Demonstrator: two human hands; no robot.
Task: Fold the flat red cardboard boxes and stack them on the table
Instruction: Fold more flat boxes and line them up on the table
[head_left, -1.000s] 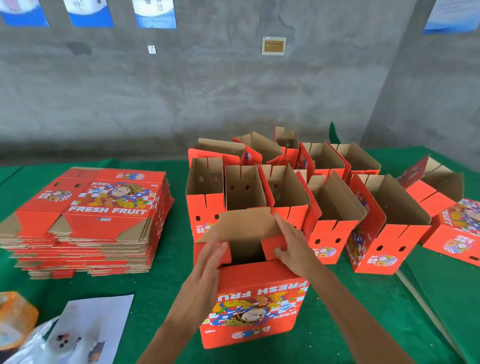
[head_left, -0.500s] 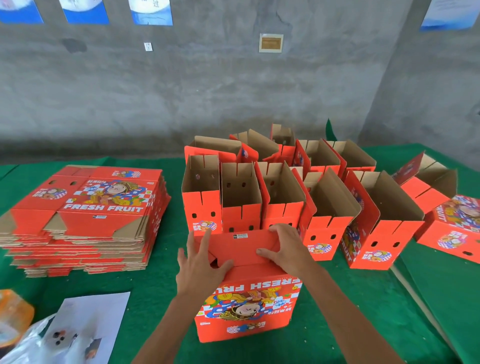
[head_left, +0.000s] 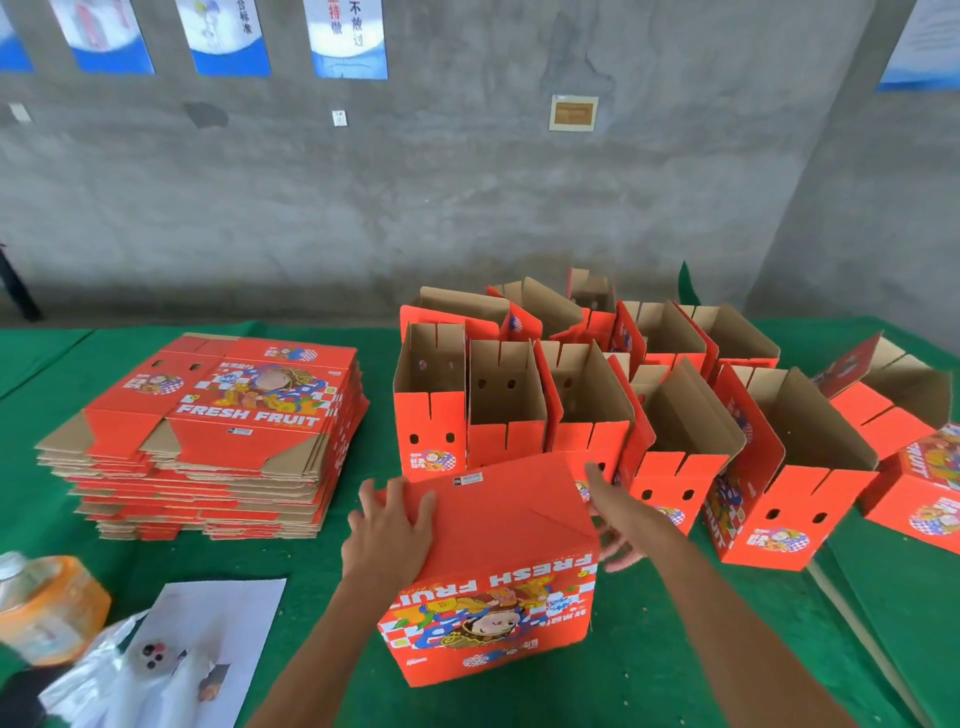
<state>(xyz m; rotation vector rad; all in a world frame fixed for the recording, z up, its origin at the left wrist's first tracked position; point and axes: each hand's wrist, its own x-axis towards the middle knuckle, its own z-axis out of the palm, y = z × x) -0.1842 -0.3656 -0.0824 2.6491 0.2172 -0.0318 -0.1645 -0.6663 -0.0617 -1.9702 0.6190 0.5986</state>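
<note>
A red FRESH FRUIT box (head_left: 498, 561) stands upside down on the green table (head_left: 649, 665) in front of me, its bottom flaps folded flat. My left hand (head_left: 392, 530) presses with spread fingers on the box's upper left face. My right hand (head_left: 615, 519) lies against the box's right side with straight fingers. A pile of flat red boxes (head_left: 208, 431) sits at the left. Several folded boxes (head_left: 597, 395) stand open-topped behind the box.
An orange-capped bottle (head_left: 49, 608), a plastic bag (head_left: 109, 670) and a white printed sheet (head_left: 218, 639) lie at the near left. More folded boxes (head_left: 914, 467) lie tipped at the far right. A grey concrete wall with posters stands behind the table.
The bottom flaps went from standing open to folded flat. My right hand slid off the top to the box's right side; my left hand stays pressing on top.
</note>
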